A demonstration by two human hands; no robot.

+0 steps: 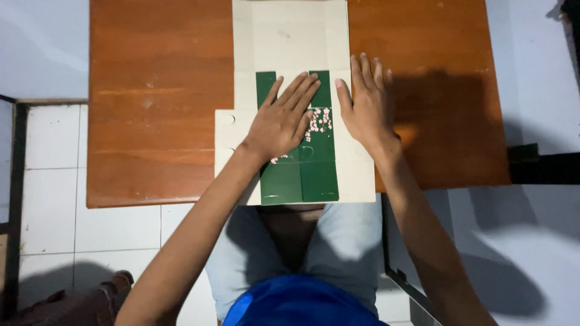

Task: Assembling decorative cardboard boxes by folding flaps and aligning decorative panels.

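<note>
Sitting at far left: white tiled floor, dark frame edge running down beside it. Spanning most of the view: reddish-brown wooden tabletop, near edge overhanging the floor. Lying flat across the tabletop middle: unfolded cream cardboard box blank, stretching from the far edge to the near edge, side tab with small round notches sticking out left. Showing down the blank's centre: two dark green panels side by side, pink-and-white flower print partly covered. Pressing palm-down on the green panels: left hand, fingers stretched out flat and close together, pointing away and slightly right, gripping nothing, just resting on the cardboard. Lying just right of it, near but not touching: right hand, also palm-down, fingers extended flat, thumb angled toward the green strip, palm on the cream part of the blank right of the green, holding nothing. Casting right of that hand: dark shadow across the wood. Showing below the tabletop edge: light grey shorts and blue shirt, forearms reaching up from both sides. Sitting at far right: pale floor, dark bar crossing it.
</note>
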